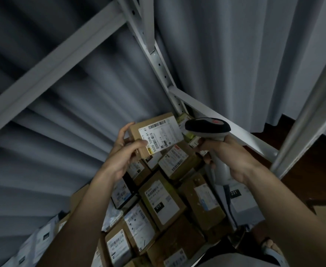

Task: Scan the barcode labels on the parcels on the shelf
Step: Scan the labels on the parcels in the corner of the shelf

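My left hand [122, 155] holds a small brown cardboard parcel [154, 134] up above the shelf, thumb on its front edge and fingers behind it. Its white barcode label [161, 135] faces me and the scanner. My right hand [225, 157] grips the handle of a grey and black barcode scanner [206, 130], whose dark head sits just right of the label. Below both hands, several brown parcels [164, 201] with white labels lie packed together on the shelf.
Grey metal shelf posts and beams [158, 60] cross above and to the right. A grey curtain [235, 54] hangs behind. Dark wooden floor [303, 170] shows at right, with a foot in a sandal [270, 245] at lower right. White mailer bags [38, 243] lie at lower left.
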